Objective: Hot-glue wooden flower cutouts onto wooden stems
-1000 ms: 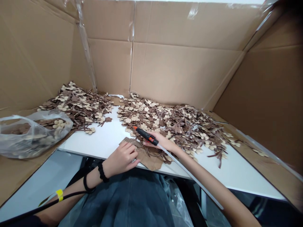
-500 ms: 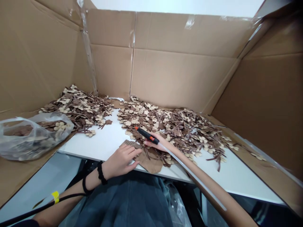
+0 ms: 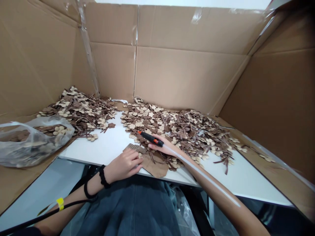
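Left hand: half a second ago fingers reach out long over the corrugated piece; now they're drawn back and curled, thumb tucked closer. Pale bit shows at the fingertips. Glue gun in right hand rolls a little flatter. Its clear glue stick swings round, tail end higher, now running along over the forearm rather than its near edge.

Taped cardboard walls enclose a white table on three sides; a white surface shows above.
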A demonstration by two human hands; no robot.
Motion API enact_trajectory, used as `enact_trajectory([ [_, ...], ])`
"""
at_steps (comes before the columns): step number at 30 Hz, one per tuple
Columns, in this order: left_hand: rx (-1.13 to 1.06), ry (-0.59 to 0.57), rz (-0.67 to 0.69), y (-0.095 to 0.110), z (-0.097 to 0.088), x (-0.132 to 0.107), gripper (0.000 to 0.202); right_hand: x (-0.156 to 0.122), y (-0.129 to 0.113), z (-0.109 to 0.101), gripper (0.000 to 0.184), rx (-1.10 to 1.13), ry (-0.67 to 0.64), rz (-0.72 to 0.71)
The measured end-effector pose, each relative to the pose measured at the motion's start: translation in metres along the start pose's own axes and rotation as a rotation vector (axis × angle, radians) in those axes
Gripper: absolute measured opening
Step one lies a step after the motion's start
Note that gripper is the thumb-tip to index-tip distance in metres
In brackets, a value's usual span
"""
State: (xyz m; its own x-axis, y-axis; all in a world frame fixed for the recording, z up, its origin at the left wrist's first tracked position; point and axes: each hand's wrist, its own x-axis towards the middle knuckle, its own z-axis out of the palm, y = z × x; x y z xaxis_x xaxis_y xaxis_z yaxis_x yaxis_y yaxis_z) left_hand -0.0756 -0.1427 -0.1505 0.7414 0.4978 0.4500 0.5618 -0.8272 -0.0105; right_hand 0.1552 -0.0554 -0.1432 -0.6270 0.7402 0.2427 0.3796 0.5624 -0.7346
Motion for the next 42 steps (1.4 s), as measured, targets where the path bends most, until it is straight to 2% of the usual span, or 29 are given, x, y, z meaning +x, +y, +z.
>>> enact_trajectory([
  [7, -0.124, -0.113, -0.033, 0.000, -0.012, 0.001, 0.027, 0.002, -0.003, -0.001, 0.049, 0.016, -0.001, 0.074],
  [11, -0.126, -0.066, -0.071, -0.001, -0.008, 0.000, 0.036, 0.002, -0.003, 0.000, 0.047, 0.006, 0.008, 0.068],
  [16, -0.069, -0.077, -0.027, 0.001, -0.003, 0.000, 0.026, 0.000, -0.005, 0.000, 0.037, 0.016, 0.055, 0.067],
  [21, -0.153, -0.072, -0.014, -0.004, -0.006, -0.002, 0.033, -0.004, -0.015, -0.023, 0.036, 0.204, 0.327, 0.139],
  [24, -0.204, -0.028, -0.065, -0.009, -0.004, -0.004, 0.038, -0.005, -0.022, -0.041, 0.036, 0.431, 0.513, 0.070],
  [27, -0.193, -0.011, -0.045, -0.011, 0.000, -0.007, 0.026, -0.004, -0.025, -0.052, 0.034, 0.596, 0.651, 0.015],
  [31, -0.142, 0.027, -0.004, -0.012, -0.003, -0.006, 0.019, -0.002, -0.026, -0.060, 0.030, 0.701, 0.751, -0.013],
  [33, -0.257, 0.067, -0.077, -0.018, -0.010, 0.003, 0.019, 0.000, -0.027, -0.067, 0.030, 0.718, 0.786, -0.037],
  [35, -0.470, 0.096, -0.222, -0.032, -0.015, 0.021, 0.019, 0.002, -0.030, -0.079, 0.032, 0.710, 0.829, -0.061],
  [37, -0.704, 0.093, -0.389, -0.053, -0.016, 0.049, 0.025, 0.004, -0.033, -0.093, 0.034, 0.704, 0.872, -0.090],
  [39, -0.899, 0.070, -0.494, -0.076, -0.013, 0.080, 0.033, 0.008, -0.035, -0.107, 0.035, 0.702, 0.899, -0.117],
  [42, -1.009, 0.089, -0.492, -0.104, -0.002, 0.119, 0.031, 0.015, -0.030, -0.120, 0.036, 0.690, 0.924, -0.137],
])
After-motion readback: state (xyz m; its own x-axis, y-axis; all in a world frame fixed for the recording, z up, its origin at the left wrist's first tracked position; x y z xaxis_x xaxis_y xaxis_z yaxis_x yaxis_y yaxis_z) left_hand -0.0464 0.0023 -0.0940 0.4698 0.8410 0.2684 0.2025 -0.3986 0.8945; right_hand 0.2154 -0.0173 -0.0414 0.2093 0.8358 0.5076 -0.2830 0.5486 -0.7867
